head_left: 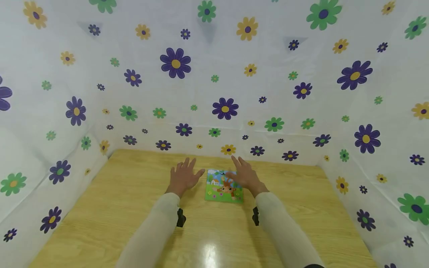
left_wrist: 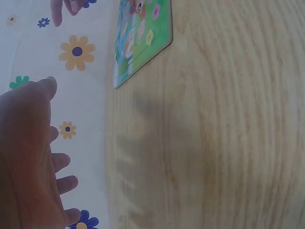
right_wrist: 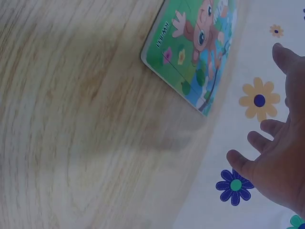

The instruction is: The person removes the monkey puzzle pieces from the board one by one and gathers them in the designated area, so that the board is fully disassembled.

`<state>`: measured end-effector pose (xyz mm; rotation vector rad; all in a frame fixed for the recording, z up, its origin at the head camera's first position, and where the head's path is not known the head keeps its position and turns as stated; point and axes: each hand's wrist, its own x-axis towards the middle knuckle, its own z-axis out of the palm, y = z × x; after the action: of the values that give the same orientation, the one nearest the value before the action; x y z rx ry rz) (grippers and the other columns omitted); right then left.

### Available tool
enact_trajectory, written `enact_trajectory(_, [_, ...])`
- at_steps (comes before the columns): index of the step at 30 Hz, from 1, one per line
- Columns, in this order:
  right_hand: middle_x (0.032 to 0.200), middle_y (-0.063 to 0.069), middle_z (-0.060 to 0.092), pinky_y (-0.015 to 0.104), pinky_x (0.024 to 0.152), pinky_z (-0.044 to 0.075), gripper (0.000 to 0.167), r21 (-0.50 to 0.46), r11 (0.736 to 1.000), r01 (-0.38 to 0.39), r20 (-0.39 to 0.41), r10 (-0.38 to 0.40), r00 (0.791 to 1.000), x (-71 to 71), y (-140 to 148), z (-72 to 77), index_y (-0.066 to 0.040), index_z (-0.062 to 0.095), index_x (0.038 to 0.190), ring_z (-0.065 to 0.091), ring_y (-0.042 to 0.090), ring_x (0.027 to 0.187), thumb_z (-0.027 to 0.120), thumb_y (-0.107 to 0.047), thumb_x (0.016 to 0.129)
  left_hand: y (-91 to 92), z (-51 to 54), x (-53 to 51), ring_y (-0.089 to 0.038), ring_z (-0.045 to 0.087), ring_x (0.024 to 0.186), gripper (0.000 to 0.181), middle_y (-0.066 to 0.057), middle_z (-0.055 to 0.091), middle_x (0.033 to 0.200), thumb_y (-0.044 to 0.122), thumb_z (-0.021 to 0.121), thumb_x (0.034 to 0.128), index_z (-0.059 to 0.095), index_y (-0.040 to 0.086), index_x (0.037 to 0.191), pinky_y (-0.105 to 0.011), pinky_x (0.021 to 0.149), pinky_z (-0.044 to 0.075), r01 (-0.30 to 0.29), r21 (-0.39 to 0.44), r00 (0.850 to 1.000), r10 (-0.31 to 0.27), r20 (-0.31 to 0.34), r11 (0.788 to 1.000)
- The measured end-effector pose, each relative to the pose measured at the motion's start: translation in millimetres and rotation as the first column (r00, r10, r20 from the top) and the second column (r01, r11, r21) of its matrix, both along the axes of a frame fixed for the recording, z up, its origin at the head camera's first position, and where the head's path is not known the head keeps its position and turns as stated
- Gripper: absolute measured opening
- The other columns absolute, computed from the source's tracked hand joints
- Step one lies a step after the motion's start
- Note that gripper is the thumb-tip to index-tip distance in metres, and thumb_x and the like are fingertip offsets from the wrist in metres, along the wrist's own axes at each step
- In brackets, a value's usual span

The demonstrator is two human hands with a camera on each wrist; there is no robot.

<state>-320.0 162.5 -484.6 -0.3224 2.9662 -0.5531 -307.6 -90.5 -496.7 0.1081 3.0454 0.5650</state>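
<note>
A flat rectangular jigsaw puzzle [head_left: 219,190] lies on the wooden table, with a cartoon monkey, flowers and a house on its face. Thin cut lines run across the puzzle [right_wrist: 188,52] in the right wrist view. My left hand [head_left: 183,176] is spread just left of it, palm down. On the other side, my right hand [head_left: 247,176] hovers over the puzzle's upper right part and hides some of it. In the left wrist view, my left hand [left_wrist: 28,148] is raised above the table with its shadow below. Neither hand holds anything.
The wooden table [head_left: 134,208] has pale grain and a bright reflection near its front. White cloth [head_left: 201,93] with purple, green and yellow flowers stands along the back and both sides. A dark strapped device [head_left: 181,217] sits at the left wrist, another [head_left: 256,216] at the right.
</note>
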Motion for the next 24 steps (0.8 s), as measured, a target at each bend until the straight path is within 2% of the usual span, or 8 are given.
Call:
enact_trajectory(6, [0.161, 0.018, 0.018, 0.067, 0.11, 0.026, 0.077, -0.046, 0.999, -0.025, 0.013, 0.025, 1.0, 3.3, -6, -10.4, -0.019, 0.016, 0.157, 0.023, 0.047, 0.144, 0.056, -0.042, 0.096, 0.8, -12.5, 6.8, -0.039, 0.022, 0.147, 0.071, -0.009, 0.02, 0.162, 0.062, 0.032, 0.0981, 0.022, 0.022, 0.156, -0.066, 0.115, 0.014, -0.007, 0.029, 0.999, 0.006, 0.036, 1.0])
enact_trajectory(13, [0.162, 0.016, 0.017, 0.066, 0.111, 0.025, 0.076, -0.069, 0.997, -0.039, 0.042, 0.042, 0.998, 2.5, -6, -16.6, -0.022, 0.016, 0.157, 0.022, 0.045, 0.145, 0.056, -0.044, 0.096, 2.0, -23.8, 9.4, -0.039, 0.026, 0.145, 0.068, -0.01, 0.025, 0.161, 0.058, 0.036, 0.0986, 0.026, 0.021, 0.155, -0.065, 0.114, 0.018, -0.001, 0.036, 1.0, 0.0, 0.029, 0.999])
enact_trajectory(18, [0.16, 0.017, 0.022, 0.065, 0.11, 0.028, 0.075, -0.062, 0.996, -0.067, 0.037, 0.069, 0.997, -0.5, -4, -17.6, -0.021, 0.018, 0.157, 0.025, 0.045, 0.144, 0.057, -0.041, 0.097, 6.5, -28.2, 7.6, -0.039, 0.028, 0.144, 0.067, -0.009, 0.027, 0.16, 0.057, 0.038, 0.0986, 0.028, 0.021, 0.154, -0.064, 0.114, 0.02, 0.024, 0.052, 0.999, -0.026, 0.037, 0.998])
enact_trajectory(24, [0.158, 0.013, 0.028, 0.063, 0.111, 0.029, 0.068, -0.11, 0.989, -0.095, 0.049, 0.1, 0.994, -3.2, -12, -16.6, -0.02, 0.027, 0.154, 0.027, 0.042, 0.144, 0.059, -0.034, 0.096, 10.5, -29.1, 10.0, -0.038, 0.028, 0.144, 0.066, -0.008, 0.029, 0.159, 0.055, 0.039, 0.0991, 0.03, 0.02, 0.154, -0.062, 0.115, 0.02, 0.05, 0.047, 0.997, -0.053, 0.06, 0.998])
